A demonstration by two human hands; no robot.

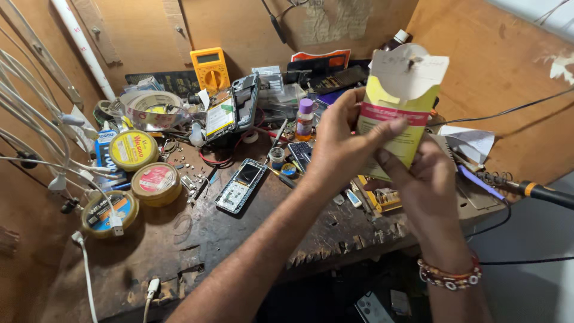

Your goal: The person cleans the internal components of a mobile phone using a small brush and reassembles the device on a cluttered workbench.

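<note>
Had the yellow paper envelope (399, 101) pinched in both grips, up over the bench (197, 239): left hand (341, 140) thumb on its face, right hand (421, 185) under the bottom edge. Looked light, thin, floppy, easy to crease; best held by the edges. Flap was open above. Clear air around; clutter and soldering iron (538, 191) below.

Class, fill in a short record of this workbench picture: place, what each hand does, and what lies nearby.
Place: cluttered wooden workbench
Left hand: grips the yellow paper packet, thumb on its front
Right hand: holds the packet's lower edge
Packet: upright, top flap open
Nearby: dismantled phone, three round tins, yellow multimeter, small purple-capped bottle
</note>
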